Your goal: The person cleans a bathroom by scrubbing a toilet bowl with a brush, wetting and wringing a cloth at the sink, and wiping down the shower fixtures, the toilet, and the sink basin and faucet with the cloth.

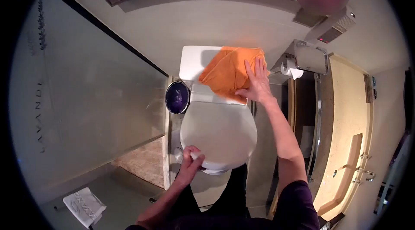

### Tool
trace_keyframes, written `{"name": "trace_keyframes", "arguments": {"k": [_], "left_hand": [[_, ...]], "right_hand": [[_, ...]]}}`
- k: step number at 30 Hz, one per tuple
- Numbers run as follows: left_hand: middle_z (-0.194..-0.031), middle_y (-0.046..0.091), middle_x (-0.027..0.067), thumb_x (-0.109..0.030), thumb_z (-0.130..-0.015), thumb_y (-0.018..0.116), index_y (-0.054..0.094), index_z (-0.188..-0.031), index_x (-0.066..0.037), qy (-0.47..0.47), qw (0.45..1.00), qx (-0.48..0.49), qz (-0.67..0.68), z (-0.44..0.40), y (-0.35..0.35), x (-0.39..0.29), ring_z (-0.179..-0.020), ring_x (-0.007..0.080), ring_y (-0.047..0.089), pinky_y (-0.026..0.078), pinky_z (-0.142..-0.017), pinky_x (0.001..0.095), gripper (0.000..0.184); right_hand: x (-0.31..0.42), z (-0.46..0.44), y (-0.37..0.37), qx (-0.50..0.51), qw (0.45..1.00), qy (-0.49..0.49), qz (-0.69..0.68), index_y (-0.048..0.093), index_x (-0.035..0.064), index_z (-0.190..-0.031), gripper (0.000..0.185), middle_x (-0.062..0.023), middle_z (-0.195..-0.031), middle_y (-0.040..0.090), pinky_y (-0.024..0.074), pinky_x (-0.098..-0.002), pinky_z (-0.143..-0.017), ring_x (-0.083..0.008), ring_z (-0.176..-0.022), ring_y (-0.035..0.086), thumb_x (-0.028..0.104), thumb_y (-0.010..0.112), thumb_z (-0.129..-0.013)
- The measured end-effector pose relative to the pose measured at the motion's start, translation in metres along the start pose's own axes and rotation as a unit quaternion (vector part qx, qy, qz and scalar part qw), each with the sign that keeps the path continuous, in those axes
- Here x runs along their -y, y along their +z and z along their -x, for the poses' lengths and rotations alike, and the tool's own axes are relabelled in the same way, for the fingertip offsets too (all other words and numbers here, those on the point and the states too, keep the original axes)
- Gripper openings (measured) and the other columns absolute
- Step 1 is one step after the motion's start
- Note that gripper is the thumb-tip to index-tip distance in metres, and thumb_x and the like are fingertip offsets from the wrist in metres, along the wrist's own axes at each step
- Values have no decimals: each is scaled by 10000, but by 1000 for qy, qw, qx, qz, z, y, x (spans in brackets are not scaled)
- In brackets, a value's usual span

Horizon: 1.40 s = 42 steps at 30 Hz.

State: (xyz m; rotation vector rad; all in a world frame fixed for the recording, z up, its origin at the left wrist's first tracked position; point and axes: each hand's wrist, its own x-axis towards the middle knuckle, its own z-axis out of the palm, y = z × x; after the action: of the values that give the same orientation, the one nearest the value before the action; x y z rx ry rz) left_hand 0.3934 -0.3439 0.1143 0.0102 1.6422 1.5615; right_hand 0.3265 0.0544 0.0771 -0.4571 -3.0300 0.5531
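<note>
My right hand (258, 85) lies with fingers spread on an orange cloth (229, 67), pressing it against the toilet tank top. The cloth covers the right part of the white tank lid (196, 59) and hangs over its front edge. Below it, the toilet seat lid (218, 132) is down. At that lid's front left edge is my left hand (189, 164), its fingers curled in. Something pale shows between thumb and fingers; whether it is the lid's edge or a separate thing, I cannot tell.
A dark round bin (177, 97) stands left of the tank, beside a frosted glass panel (95, 87). To the right are a toilet paper roll (292, 70) and a washbasin counter (330, 113) with a tap (367, 173). A white folded towel (84, 206) hangs lower left.
</note>
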Motion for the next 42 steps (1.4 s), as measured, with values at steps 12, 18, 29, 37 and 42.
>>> {"name": "trace_keyframes", "arguments": {"k": [12, 18, 29, 37, 42], "left_hand": [[-1020, 594, 79, -333, -958, 712, 412, -1251, -107, -12, 995, 67, -77, 23, -20, 45, -757, 167, 628, 506, -676, 335, 476], [-1036, 629, 89, -338, -929, 737, 492, -1214, -99, -29, 996, 71, -50, 30, -33, 75, -754, 190, 659, 533, -711, 326, 444], [-1057, 645, 66, -235, -894, 776, 545, -1188, -108, -53, 996, 69, -2, 37, -39, 91, -936, 177, 656, 528, -857, 326, 395], [-1129, 625, 77, -213, -887, 785, 554, -1162, -91, -110, 991, 71, -19, 48, -43, 131, -1007, 189, 659, 526, -885, 335, 379], [-1102, 633, 65, -186, -867, 807, 570, -1150, -76, -105, 990, 88, -41, 48, -50, 141, -1000, 182, 647, 521, -894, 320, 384]], "right_hand": [[170, -119, 58, 44, 986, -141, 71, 317, 271, -1572, 1172, -307, -1639, 110, 42, -652, -1220, -516, -1522, 26, 475, 922, -590], [210, -146, 103, 98, 947, -268, 149, 684, 157, -1153, 454, -161, -1327, 538, 314, -503, -1129, -365, -1322, 430, 264, 796, -727], [85, -27, 253, 109, 984, -132, -47, 695, 79, -1004, 204, -95, -1052, 656, 531, -400, -735, -276, -870, 655, 234, 700, -872], [123, -42, 262, -73, 982, -173, 8, 691, 94, -1079, 238, -126, -1143, 643, 513, -404, -855, -300, -1016, 641, 202, 711, -867], [142, -45, 331, 43, 989, -138, -31, 684, 105, -1180, 371, -105, -1331, 538, 304, -465, -1104, -278, -1310, 431, 360, 603, -923]]}}
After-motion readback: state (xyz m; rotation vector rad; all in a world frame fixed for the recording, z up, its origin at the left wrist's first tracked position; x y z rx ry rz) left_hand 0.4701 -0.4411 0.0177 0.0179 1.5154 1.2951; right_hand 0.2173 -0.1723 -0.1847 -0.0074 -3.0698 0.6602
